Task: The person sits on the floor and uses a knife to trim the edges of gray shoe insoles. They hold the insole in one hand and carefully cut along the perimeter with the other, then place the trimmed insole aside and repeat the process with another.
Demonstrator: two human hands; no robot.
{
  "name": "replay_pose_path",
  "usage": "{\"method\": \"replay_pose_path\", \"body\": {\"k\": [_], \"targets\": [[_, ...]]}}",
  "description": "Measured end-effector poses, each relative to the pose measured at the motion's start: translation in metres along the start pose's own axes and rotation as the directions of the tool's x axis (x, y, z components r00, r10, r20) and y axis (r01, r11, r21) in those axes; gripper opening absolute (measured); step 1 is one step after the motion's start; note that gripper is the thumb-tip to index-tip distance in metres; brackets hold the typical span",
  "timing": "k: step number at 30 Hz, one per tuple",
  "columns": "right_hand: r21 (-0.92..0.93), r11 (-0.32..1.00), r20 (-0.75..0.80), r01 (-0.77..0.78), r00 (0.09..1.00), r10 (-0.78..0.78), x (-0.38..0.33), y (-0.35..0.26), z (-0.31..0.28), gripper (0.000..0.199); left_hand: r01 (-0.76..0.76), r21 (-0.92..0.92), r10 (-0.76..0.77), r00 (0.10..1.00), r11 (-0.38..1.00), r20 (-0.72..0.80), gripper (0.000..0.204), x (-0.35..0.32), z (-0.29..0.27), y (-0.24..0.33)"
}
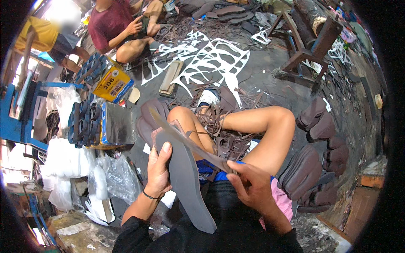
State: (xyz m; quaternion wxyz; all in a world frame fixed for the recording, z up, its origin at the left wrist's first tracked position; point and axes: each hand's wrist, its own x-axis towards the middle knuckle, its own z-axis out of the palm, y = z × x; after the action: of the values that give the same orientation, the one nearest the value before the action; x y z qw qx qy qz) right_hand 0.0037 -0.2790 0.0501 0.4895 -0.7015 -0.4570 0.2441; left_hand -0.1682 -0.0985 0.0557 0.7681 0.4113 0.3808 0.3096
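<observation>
My left hand (157,172) grips a long grey shoe sole (186,185), thumb flat on its face. The sole is tilted, its lower end reaching over my lap. A small brownish-pink piece (158,137) shows at its upper end by my fingers. In my right hand (254,185) is a long thin knife (192,146), its blade slanting up and left across the sole's upper edge. Motion smears the blade somewhat, and my fingers hide the handle. Cut brown strips (215,122) lie in a heap between my legs.
Stacked brown soles (301,170) stand on my right, with more soles (147,120) beside my left knee. White cut-out sheets (219,59) and a whetstone-like block (171,79) lie ahead. Sandals (84,120), boxes and plastic bags fill the left. Another person (112,27) sits far left.
</observation>
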Motion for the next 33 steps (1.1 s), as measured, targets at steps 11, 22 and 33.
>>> {"method": "replay_pose_path", "body": {"k": [11,22,33], "targets": [[-0.031,0.999,0.012,-0.026,1.000,0.027,-0.018,0.014,-0.037,0.030,-0.192,0.401,0.048,0.938,0.896,0.342,0.048,0.018,-0.023,0.054],[-0.143,0.977,0.331,-0.157,0.923,0.197,-0.054,-0.008,-0.077,0.029,-0.161,0.562,-0.247,0.777,0.811,0.579,0.043,-0.013,-0.041,0.014],[0.058,0.965,0.405,-0.254,0.890,0.210,-0.038,-0.025,-0.027,0.027,-0.109,0.563,-0.382,0.628,0.819,0.678,0.050,-0.032,-0.009,0.001]]}}
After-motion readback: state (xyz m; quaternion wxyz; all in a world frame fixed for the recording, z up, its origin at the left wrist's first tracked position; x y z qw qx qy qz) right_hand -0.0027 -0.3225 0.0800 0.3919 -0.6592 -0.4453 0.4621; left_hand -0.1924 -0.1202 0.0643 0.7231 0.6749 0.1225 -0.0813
